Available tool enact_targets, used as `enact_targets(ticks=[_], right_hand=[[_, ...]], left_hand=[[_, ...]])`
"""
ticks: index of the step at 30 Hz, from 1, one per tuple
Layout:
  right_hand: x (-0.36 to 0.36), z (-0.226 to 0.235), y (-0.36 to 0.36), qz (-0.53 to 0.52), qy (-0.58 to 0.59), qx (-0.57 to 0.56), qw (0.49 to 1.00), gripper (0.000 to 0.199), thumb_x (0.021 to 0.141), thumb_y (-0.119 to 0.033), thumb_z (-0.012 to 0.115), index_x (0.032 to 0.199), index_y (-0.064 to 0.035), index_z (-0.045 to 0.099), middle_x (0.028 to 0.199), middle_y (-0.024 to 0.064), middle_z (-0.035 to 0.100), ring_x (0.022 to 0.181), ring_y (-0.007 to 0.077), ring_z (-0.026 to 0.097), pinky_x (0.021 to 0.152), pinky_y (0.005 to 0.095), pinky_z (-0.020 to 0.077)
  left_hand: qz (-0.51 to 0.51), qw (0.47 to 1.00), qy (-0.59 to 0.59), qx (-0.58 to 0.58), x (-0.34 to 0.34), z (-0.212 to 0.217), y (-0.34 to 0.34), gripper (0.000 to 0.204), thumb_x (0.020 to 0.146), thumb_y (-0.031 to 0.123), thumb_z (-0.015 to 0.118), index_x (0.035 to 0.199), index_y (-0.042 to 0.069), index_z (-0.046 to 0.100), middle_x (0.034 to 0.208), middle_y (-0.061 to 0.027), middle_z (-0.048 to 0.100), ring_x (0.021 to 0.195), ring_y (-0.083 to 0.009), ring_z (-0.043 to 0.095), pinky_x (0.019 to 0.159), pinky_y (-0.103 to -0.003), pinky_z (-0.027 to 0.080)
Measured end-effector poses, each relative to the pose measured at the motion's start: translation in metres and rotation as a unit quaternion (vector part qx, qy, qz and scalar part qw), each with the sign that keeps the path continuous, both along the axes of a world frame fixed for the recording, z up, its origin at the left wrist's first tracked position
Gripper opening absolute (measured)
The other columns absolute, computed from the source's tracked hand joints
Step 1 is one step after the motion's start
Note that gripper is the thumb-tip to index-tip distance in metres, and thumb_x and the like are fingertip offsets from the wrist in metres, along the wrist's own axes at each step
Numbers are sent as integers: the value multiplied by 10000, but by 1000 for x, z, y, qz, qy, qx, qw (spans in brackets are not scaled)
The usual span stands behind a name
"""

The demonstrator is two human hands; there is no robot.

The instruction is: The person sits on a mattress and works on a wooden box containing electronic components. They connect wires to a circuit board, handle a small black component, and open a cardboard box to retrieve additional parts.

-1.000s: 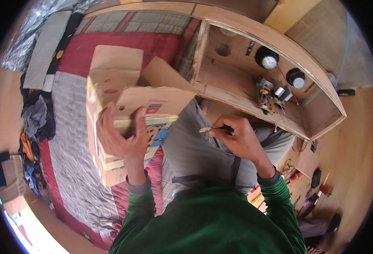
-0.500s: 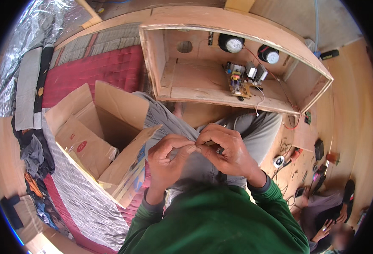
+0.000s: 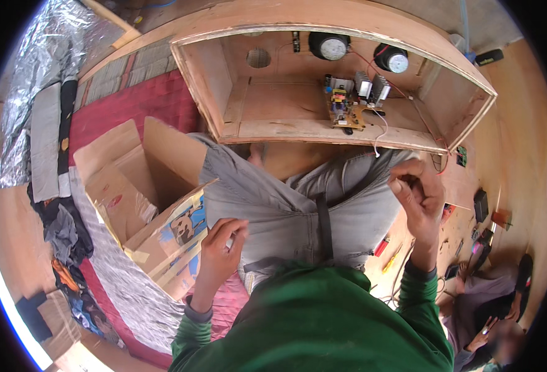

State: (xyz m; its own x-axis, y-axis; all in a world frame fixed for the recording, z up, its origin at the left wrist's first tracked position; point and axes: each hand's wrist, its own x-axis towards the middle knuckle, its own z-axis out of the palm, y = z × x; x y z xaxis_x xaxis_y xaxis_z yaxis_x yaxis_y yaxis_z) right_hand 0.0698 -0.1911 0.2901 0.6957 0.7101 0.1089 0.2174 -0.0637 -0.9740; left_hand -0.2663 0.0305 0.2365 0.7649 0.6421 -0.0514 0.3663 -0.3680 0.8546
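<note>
My right hand (image 3: 417, 192) is raised over my right knee, just in front of the wooden speaker box (image 3: 273, 130). Its fingers are curled into a pinch; anything between them is too small to make out. Low beside the open cardboard box (image 3: 171, 139), my left hand (image 3: 221, 248) has its fingers curled in, and what they may hold is hidden. Inside the speaker box sits a circuit board (image 3: 346, 108) with silver heat sinks (image 3: 371, 88). Two round speakers, one left (image 3: 330, 46) and one right (image 3: 391, 57), are on its back wall. A white wire (image 3: 382, 133) hangs over the front edge.
A red quilted mat (image 3: 134, 102) lies left. Clothes (image 3: 59, 229) are piled beyond the cardboard box. On the wooden floor at right are a small green board (image 3: 461, 156), a black block (image 3: 481, 204) and a yellow screwdriver (image 3: 391, 261). Another person (image 3: 487, 297) sits at lower right.
My hands, pinched together over my lap before, have parted. The right went right and up toward the speaker box; the left dropped lower. The view has shifted slightly.
</note>
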Motion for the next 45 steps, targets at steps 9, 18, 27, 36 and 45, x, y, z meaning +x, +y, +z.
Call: enact_targets(ticks=[9,18,27,36,45], right_hand=[[-41,-55,12,10,160,39,986,115,973,16,725,1078,33,683,980,46,643,877,114,588,804,243,457],[-28,-62,15,27,155,25,987,106,983,-32,742,1074,-7,694,995,25,646,847,84,572,747,211,435],[-24,-67,16,2,164,40,986,88,1008,-59,742,1078,-27,699,960,4,650,780,44,526,659,189,363],[-28,-65,13,5,168,35,985,59,1018,-48,713,1072,-34,697,906,-5,650,719,31,458,629,197,320],[-25,-59,2,-7,148,48,988,64,1014,-62,716,1072,-38,704,897,-3,648,692,35,422,609,215,291]], left_hand=[[119,967,-80,-212,-10,-8,-22,208,1132,88,573,1254,-30,694,1033,-76,665,830,-153,689,786,-306,556],[78,951,-169,-246,2,12,-27,246,1147,68,484,1253,-45,676,1074,-86,598,901,-158,648,830,-319,524],[-9,988,-131,-86,-1,94,-11,214,1086,139,648,1122,-37,764,931,-72,647,805,-151,602,747,-311,476],[208,942,-170,201,-34,169,66,137,879,97,893,911,26,780,803,-25,694,756,-93,647,642,-270,468],[-7,899,142,414,-18,155,182,158,916,118,833,938,-26,775,860,-125,690,758,-264,690,713,-384,553]])
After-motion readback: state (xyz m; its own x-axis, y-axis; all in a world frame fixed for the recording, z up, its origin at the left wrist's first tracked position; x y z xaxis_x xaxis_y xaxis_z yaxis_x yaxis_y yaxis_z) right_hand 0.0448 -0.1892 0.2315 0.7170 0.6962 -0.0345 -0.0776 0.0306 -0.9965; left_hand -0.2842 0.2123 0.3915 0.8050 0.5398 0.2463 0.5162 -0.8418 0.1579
